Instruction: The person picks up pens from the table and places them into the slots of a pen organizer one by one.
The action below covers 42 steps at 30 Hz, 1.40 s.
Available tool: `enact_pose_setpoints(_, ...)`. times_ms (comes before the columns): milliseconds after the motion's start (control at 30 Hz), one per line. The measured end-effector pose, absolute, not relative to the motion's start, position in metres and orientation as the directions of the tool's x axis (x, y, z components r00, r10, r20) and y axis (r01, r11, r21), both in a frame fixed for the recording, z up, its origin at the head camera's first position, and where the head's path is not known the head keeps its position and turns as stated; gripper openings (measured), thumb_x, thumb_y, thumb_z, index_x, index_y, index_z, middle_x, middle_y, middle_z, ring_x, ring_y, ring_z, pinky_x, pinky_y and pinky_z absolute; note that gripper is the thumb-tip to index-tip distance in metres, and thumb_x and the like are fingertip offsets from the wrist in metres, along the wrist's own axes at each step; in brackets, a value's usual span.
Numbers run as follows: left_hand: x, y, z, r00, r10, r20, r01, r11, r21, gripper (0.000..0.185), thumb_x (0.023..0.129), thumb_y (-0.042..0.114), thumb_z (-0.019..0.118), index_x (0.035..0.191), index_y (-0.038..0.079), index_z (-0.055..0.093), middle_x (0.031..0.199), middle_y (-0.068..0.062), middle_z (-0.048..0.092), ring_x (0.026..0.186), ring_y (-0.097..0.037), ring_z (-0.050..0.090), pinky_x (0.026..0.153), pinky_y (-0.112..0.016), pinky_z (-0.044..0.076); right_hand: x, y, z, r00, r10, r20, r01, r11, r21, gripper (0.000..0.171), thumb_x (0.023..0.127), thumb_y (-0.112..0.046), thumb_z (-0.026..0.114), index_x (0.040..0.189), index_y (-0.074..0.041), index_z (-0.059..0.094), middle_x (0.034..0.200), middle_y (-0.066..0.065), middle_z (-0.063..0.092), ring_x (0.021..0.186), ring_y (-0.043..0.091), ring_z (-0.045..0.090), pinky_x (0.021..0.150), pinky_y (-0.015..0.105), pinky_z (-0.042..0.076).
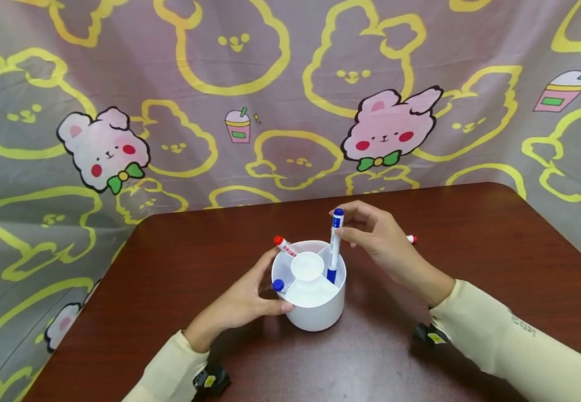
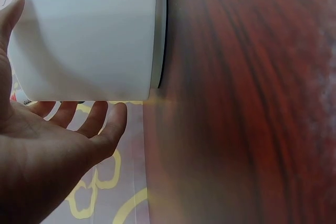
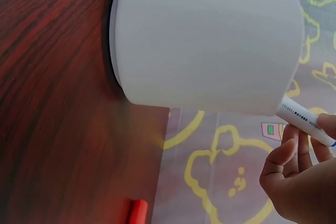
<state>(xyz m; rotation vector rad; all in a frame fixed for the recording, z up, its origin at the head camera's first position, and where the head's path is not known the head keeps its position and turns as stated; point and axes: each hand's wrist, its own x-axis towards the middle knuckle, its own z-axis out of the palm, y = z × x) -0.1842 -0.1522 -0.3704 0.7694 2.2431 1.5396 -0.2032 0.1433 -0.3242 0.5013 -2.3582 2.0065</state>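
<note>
On our tabletop (image 1: 370,357), a white divided holder (image 1: 315,318) stands upright.
Our left hand (image 1: 242,301) grasps its side; our right hand (image 1: 378,231) pinches a blue marker (image 1: 334,247) near its top, lower end inside the right compartment. At the left, a red marker (image 1: 286,246) and a second blue marker (image 1: 278,286) poke out.

No word I can read for certain from my end. Blue-capped marker (image 1: 335,244): tiny dark print along white barrel, illegible to me. Red-capped marker (image 1: 287,247): red characters, blurred. Right sleeve (image 1: 496,329): small dark lettering, unclear.
</note>
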Motion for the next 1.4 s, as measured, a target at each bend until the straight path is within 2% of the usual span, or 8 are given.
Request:
enact_pose_setpoints(267,-0.184,-0.154,-0.372,-0.789,0.61,0.064,0.253,0.228,0.94,0.102,0.087,0.031,0.087,0.164,0.014,0.022,0.157,-0.017,0.044,0.141,-0.041,0.051,0.113,-0.059,0.047,-0.207,0.132,-0.333,-0.949,-0.258,0.183,-0.23,0.166,-0.959,0.033,0.097,-0.005,0.071,0.129,-0.001,0.065,0.117,0.016,0.068,0.102,0.023,0.064,0.085,0.026,0.058)
enact_pose_setpoints(600,-0.184,-0.152,-0.372,-0.789,0.613,0.044,0.204,0.194,0.96,0.098,0.088,0.017,0.085,0.162,0.015,0.021,0.16,-0.016,0.044,0.137,-0.04,0.056,0.107,-0.048,0.053,-0.209,0.127,-0.34,-0.945,-0.264,0.196,-0.251,0.194,-0.948,0.033,0.094,0.0,0.072,0.127,-0.002,0.068,0.108,0.015,0.068,0.098,0.024,0.06,0.078,0.025,0.054)
enact_pose_setpoints(800,-0.185,-0.15,-0.372,-0.792,0.609,0.047,0.216,0.207,0.954,0.098,0.087,0.013,0.086,0.161,0.016,0.022,0.157,-0.014,0.044,0.136,-0.039,0.056,0.106,-0.049,0.053,-0.208,0.127,-0.343,-0.946,-0.261,0.19,-0.247,0.207,-0.947,0.032,0.094,0.0,0.072,0.125,-0.001,0.068,0.107,0.015,0.069,0.097,0.024,0.061,0.077,0.026,0.053)
enact_pose_setpoints(967,-0.185,-0.15,-0.372,-0.787,0.614,0.065,0.251,0.223,0.942,0.101,0.086,0.016,0.087,0.164,0.017,0.022,0.161,-0.011,0.041,0.141,-0.037,0.052,0.112,-0.055,0.047,-0.208,0.128,-0.344,-0.947,-0.27,0.174,-0.232,0.202,-0.952,0.031,0.094,-0.002,0.072,0.125,-0.001,0.067,0.109,0.016,0.068,0.099,0.025,0.06,0.08,0.027,0.054)
enact_pose_setpoints(1100,-0.185,-0.151,-0.372,-0.783,0.616,0.081,0.28,0.233,0.931,0.104,0.086,0.017,0.087,0.166,0.023,0.022,0.167,-0.007,0.034,0.146,-0.036,0.046,0.115,-0.059,0.043,-0.21,0.136,-0.344,-0.957,-0.255,0.139,-0.194,0.203,-0.96,0.033,0.095,-0.005,0.072,0.127,-0.002,0.066,0.11,0.014,0.067,0.102,0.024,0.061,0.081,0.027,0.056)
enact_pose_setpoints(1233,-0.185,-0.153,-0.372,-0.785,0.612,0.092,0.3,0.246,0.922,0.104,0.085,0.018,0.088,0.166,0.027,0.024,0.168,-0.007,0.032,0.149,-0.035,0.041,0.118,-0.06,0.038,-0.214,0.15,-0.342,-0.976,-0.204,0.074,-0.119,0.217,-0.969,0.035,0.097,-0.008,0.071,0.131,-0.002,0.065,0.11,0.012,0.067,0.1,0.023,0.063,0.077,0.028,0.054)
enact_pose_setpoints(1400,-0.185,-0.153,-0.372,-0.784,0.613,0.098,0.295,0.229,0.928,0.104,0.084,0.017,0.089,0.166,0.021,0.025,0.162,-0.01,0.037,0.145,-0.036,0.046,0.114,-0.058,0.043,-0.219,0.171,-0.34,-0.987,-0.163,0.01,-0.052,0.256,-0.965,0.037,0.101,-0.013,0.068,0.135,-0.003,0.062,0.118,0.011,0.068,0.101,0.017,0.065,0.079,0.029,0.054)
